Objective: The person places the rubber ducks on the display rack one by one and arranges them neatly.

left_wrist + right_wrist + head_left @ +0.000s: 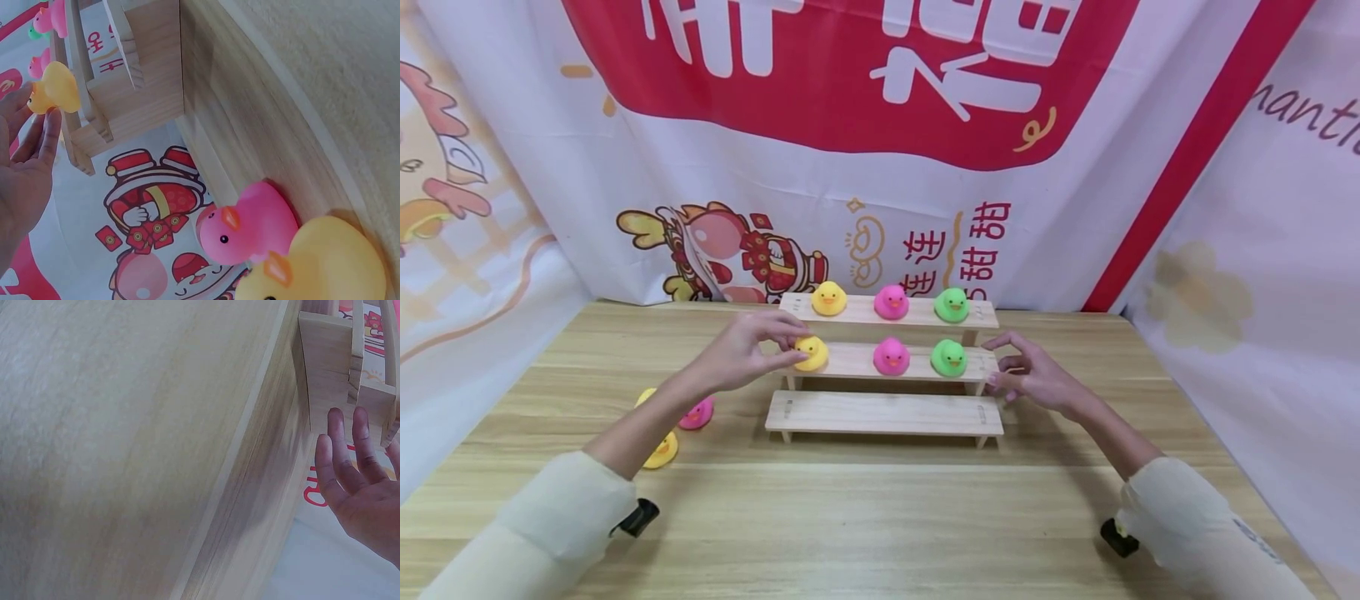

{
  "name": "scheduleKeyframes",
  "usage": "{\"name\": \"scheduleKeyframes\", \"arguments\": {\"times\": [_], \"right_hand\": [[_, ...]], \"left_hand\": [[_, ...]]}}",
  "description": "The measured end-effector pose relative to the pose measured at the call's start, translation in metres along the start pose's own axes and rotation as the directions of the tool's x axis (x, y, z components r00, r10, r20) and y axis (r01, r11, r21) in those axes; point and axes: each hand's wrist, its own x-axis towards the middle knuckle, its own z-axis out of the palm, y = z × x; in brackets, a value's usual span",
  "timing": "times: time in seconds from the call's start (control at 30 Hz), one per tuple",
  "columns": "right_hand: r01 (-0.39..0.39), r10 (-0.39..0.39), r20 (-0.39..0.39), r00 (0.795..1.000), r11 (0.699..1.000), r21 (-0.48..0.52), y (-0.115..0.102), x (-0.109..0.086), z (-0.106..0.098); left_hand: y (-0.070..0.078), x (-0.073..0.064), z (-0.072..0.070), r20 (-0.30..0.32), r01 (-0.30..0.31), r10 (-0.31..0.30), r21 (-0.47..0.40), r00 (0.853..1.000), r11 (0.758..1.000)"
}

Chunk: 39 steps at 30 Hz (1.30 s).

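Note:
A three-tier wooden stand [880, 414] is set on the table. At the left end of its middle tier, my left hand [748, 350] pinches a yellow rubber duck [812, 355] between thumb and fingers; the duck sits at the board in the left wrist view too. A pink duck [891, 357] and a green duck [949, 358] share that tier. On the top tier stand a yellow duck [829, 298], a pink duck [892, 302] and a green duck [952, 306]. My right hand [1033, 375] is at the stand's right end, fingers extended beside the side panel [328, 362].
Left of the stand, a pink duck [697, 413] and yellow ducks [662, 451] lie on the wooden table [850, 525], partly behind my left forearm. A printed cloth [820, 183] hangs behind the stand, with more cloth at both sides.

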Motion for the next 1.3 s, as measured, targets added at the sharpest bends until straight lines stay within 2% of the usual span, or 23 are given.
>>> {"name": "scheduleKeyframes", "arguments": {"times": [0.4,0.67,1.0,1.3], "right_hand": [[-0.006,0.006,0.0,1.0,1.0,-0.004,-0.002,-0.001,0.0],[-0.008,0.008,0.0,1.0,1.0,-0.003,-0.001,0.0,0.0],[-0.013,0.013,0.0,1.0,1.0,0.005,0.0,0.0,0.0],[-0.007,0.007,-0.001,1.0,1.0,0.005,0.0,0.0,0.001]], "left_hand": [[0.003,0.008,0.013,0.004,-0.032,0.032,-0.07,0.999,0.997],[0.008,0.008,0.015,0.036,0.003,0.0,-0.071,0.999,0.997],[0.008,0.009,0.018,0.031,0.027,-0.025,-0.065,0.999,0.998],[0.008,0.009,0.018,0.025,0.022,-0.021,-0.062,0.999,0.998]]}}
